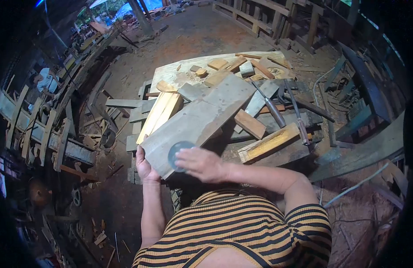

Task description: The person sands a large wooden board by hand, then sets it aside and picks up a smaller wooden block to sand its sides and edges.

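Gray board (224,100): open run along its top, beyond the right hand (201,165).
Bench (282,154), far edge: wood blocks (218,64) crowd the way.
Toward right edge: chisel (274,112) obstructs.

Shirt (233,219) had blk & yellow-orange stripes. Plank (197,111) was dull gray-brn w/ darker blotches; disc (173,155) looked gray-grn, approx. Tall beam (161,112) was brt yellow, short beam (271,144) yellow w/ dk. edges. Block (250,124) was med. orange-brn, sheet (170,71) pale cream. Floor (184,40) was brn w/ reddish-orange patches. Tarp (127,10) was vivid blue, hose (356,185) lt. blue-gray. Co-worker's top (46,80) showed pale, approx. wht.
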A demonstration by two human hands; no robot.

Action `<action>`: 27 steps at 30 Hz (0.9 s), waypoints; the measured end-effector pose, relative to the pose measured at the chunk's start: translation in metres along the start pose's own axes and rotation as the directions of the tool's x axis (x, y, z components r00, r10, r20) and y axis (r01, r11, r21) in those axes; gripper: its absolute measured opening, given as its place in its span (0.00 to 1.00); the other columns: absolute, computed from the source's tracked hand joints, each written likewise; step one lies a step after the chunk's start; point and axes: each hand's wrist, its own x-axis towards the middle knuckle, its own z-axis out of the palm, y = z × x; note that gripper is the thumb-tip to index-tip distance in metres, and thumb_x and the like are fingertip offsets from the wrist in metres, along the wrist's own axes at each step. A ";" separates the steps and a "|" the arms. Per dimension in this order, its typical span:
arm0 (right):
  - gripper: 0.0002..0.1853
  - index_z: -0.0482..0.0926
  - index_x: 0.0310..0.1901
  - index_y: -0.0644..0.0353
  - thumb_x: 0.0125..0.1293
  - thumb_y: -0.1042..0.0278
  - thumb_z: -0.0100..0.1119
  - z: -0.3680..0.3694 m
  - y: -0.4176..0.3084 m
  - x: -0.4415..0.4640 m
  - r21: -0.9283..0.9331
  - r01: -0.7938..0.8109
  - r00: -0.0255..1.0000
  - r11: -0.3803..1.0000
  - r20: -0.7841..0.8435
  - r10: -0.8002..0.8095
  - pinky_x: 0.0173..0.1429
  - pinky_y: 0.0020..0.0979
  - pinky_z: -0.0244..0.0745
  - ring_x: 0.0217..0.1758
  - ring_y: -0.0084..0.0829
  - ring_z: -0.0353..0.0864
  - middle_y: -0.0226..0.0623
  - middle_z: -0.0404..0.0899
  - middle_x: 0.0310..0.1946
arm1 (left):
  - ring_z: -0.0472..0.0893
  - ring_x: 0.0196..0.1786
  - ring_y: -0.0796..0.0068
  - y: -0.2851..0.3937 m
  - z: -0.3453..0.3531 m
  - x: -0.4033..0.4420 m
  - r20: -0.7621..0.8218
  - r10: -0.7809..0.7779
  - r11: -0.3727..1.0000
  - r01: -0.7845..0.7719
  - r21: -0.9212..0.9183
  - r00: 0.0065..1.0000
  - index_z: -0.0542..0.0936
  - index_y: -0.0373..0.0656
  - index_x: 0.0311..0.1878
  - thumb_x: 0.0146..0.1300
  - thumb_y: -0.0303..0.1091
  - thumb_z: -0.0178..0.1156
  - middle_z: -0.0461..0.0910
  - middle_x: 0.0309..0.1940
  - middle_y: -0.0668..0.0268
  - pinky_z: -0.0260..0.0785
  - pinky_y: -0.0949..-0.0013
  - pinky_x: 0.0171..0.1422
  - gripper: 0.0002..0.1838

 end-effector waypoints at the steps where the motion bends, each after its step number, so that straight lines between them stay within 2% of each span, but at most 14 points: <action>1: 0.19 0.75 0.55 0.58 0.62 0.64 0.55 -0.004 0.019 -0.001 -0.042 -0.009 1.000 0.999 0.015 0.010 0.67 0.41 0.63 0.64 0.43 0.69 0.46 0.74 0.56 | 0.65 0.68 0.55 0.000 0.001 0.000 -0.014 0.000 1.000 0.000 -0.001 1.000 0.65 0.45 0.67 0.70 0.47 0.47 0.66 0.66 0.56 0.53 0.48 0.72 0.27; 2: 0.18 0.75 0.55 0.57 0.64 0.64 0.53 -0.015 0.045 -0.003 -0.086 -0.018 0.999 0.996 0.030 0.020 0.67 0.41 0.63 0.64 0.43 0.68 0.45 0.74 0.56 | 0.65 0.68 0.55 0.000 0.001 0.001 -0.025 -0.001 1.000 0.001 -0.004 1.000 0.65 0.45 0.67 0.70 0.47 0.47 0.66 0.66 0.56 0.53 0.48 0.72 0.27; 3: 0.16 0.76 0.52 0.60 0.65 0.67 0.49 -0.032 0.068 -0.004 -0.046 -0.252 0.963 0.967 0.081 0.255 0.66 0.40 0.63 0.62 0.44 0.70 0.46 0.75 0.53 | 0.64 0.68 0.55 0.000 -0.001 0.001 -0.023 -0.004 0.999 0.003 -0.035 1.000 0.64 0.45 0.68 0.70 0.48 0.47 0.66 0.66 0.56 0.53 0.48 0.72 0.27; 5: 0.12 0.78 0.42 0.62 0.62 0.70 0.46 -0.052 0.142 -0.021 0.034 -0.400 0.893 0.916 -0.213 0.397 0.57 0.41 0.68 0.51 0.46 0.74 0.46 0.77 0.43 | 0.64 0.68 0.55 -0.001 -0.001 0.000 -0.018 0.006 1.000 -0.006 -0.030 1.000 0.64 0.45 0.68 0.70 0.48 0.47 0.66 0.66 0.56 0.53 0.48 0.72 0.28; 6: 0.13 0.78 0.43 0.62 0.62 0.69 0.46 -0.060 0.190 -0.041 -0.125 -0.461 0.861 0.878 -0.303 0.409 0.58 0.42 0.68 0.52 0.46 0.74 0.48 0.78 0.44 | 0.64 0.68 0.55 -0.003 -0.001 -0.001 -0.011 0.003 1.000 -0.003 -0.023 1.000 0.63 0.45 0.69 0.70 0.48 0.47 0.66 0.66 0.56 0.53 0.48 0.72 0.28; 8: 0.16 0.78 0.49 0.62 0.64 0.66 0.48 -0.092 0.243 -0.061 -0.221 -0.757 0.653 0.615 -0.296 0.697 0.66 0.36 0.63 0.59 0.44 0.72 0.46 0.76 0.52 | 0.64 0.68 0.55 -0.005 -0.001 0.000 -0.010 0.013 1.000 -0.013 -0.026 1.000 0.63 0.45 0.69 0.70 0.49 0.47 0.66 0.66 0.56 0.53 0.48 0.72 0.29; 10: 0.16 0.78 0.50 0.60 0.65 0.64 0.48 -0.101 0.254 -0.060 -0.274 -0.835 0.548 0.477 -0.341 0.764 0.67 0.36 0.63 0.60 0.45 0.72 0.47 0.76 0.54 | 0.64 0.68 0.55 -0.005 0.000 -0.001 -0.016 0.036 0.999 -0.036 -0.026 0.999 0.63 0.44 0.68 0.70 0.49 0.47 0.66 0.66 0.56 0.53 0.48 0.72 0.29; 14: 0.16 0.78 0.51 0.60 0.64 0.68 0.49 -0.049 0.209 -0.005 -0.125 -0.781 0.620 0.611 -0.270 0.737 0.67 0.37 0.63 0.61 0.45 0.72 0.49 0.75 0.55 | 0.65 0.67 0.55 -0.007 -0.002 0.002 -0.060 0.074 0.996 -0.077 -0.050 0.995 0.65 0.45 0.67 0.69 0.55 0.45 0.66 0.65 0.56 0.54 0.48 0.72 0.30; 15: 0.15 0.78 0.50 0.61 0.63 0.70 0.48 -0.028 0.192 0.011 -0.092 -0.638 0.765 0.765 -0.191 0.615 0.65 0.37 0.65 0.59 0.45 0.73 0.47 0.75 0.54 | 0.65 0.67 0.55 -0.006 0.000 0.002 -0.062 0.048 0.996 -0.053 -0.073 0.997 0.65 0.46 0.67 0.68 0.59 0.42 0.66 0.65 0.56 0.54 0.48 0.72 0.33; 18: 0.15 0.77 0.48 0.61 0.61 0.70 0.51 0.026 0.080 0.067 0.241 -0.333 0.943 0.912 0.090 0.320 0.63 0.38 0.66 0.57 0.45 0.73 0.47 0.75 0.50 | 0.66 0.66 0.55 -0.008 0.007 -0.005 -0.112 0.020 0.995 -0.031 -0.099 0.994 0.65 0.46 0.67 0.64 0.70 0.36 0.66 0.65 0.57 0.54 0.50 0.72 0.41; 19: 0.14 0.77 0.48 0.60 0.61 0.67 0.54 0.045 0.050 0.073 0.074 -0.093 0.996 0.993 -0.001 0.094 0.64 0.39 0.66 0.60 0.46 0.71 0.46 0.74 0.54 | 0.67 0.65 0.54 -0.007 0.008 -0.007 -0.161 0.017 0.997 -0.029 -0.073 0.987 0.64 0.44 0.67 0.64 0.70 0.36 0.66 0.65 0.55 0.56 0.49 0.71 0.42; 24: 0.17 0.77 0.51 0.56 0.62 0.60 0.57 0.047 0.037 0.086 0.136 0.219 0.973 0.966 0.044 -0.227 0.66 0.42 0.63 0.63 0.46 0.69 0.45 0.73 0.57 | 0.67 0.65 0.54 -0.003 0.000 -0.008 -0.201 0.038 0.999 -0.035 0.018 0.979 0.64 0.43 0.68 0.63 0.70 0.39 0.67 0.64 0.55 0.56 0.49 0.71 0.43; 26: 0.18 0.77 0.55 0.51 0.64 0.61 0.53 0.038 0.094 0.071 0.118 0.034 0.999 0.992 0.032 -0.038 0.68 0.40 0.62 0.64 0.43 0.68 0.44 0.73 0.58 | 0.67 0.66 0.55 -0.005 0.010 -0.007 -0.080 -0.012 0.994 0.003 -0.108 0.997 0.64 0.43 0.67 0.65 0.66 0.44 0.67 0.65 0.55 0.55 0.48 0.72 0.39; 27: 0.15 0.78 0.52 0.58 0.64 0.68 0.53 0.021 0.124 0.064 0.071 -0.068 0.998 0.995 0.014 0.068 0.70 0.38 0.60 0.65 0.42 0.68 0.44 0.73 0.59 | 0.66 0.66 0.54 -0.004 -0.003 -0.002 0.000 -0.014 0.985 0.014 -0.175 1.000 0.65 0.43 0.67 0.66 0.58 0.49 0.66 0.65 0.55 0.54 0.47 0.72 0.34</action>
